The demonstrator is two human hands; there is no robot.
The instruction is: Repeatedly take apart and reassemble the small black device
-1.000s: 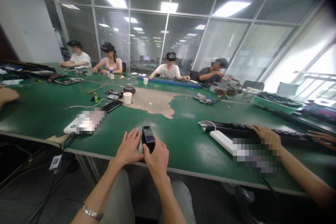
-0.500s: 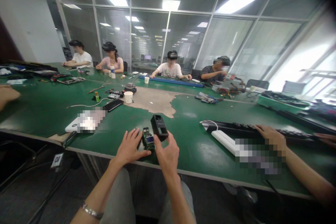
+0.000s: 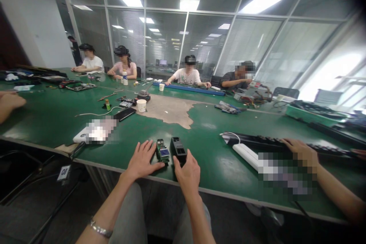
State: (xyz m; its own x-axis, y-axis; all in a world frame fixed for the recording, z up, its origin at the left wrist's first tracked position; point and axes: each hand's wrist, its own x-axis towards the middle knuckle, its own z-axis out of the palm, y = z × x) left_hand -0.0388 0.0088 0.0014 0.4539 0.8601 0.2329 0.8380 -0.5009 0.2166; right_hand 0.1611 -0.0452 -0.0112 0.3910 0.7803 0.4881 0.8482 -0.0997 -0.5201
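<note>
Head view: looking fwd & down at green worktop, w/ board & case side by side nr front edge.
L grip: spread, palm down, fingers along board's L edge, thumb at its near end; firmness unclear.
R grip: pinching case nr its near end, btwn thumb on L side & fingers on R.
Board spot: on worktop, btwn both grips, apart from case; blue screen facing up.
Case spot: just R of board, cutouts up; contact w/ worktop hard to confirm.
Board feel: prob. light, stiff, fragile; best held by long edges, off screen & parts.
Case feel: prob. light, rigid, maybe slick; best taken by side walls.
</note>
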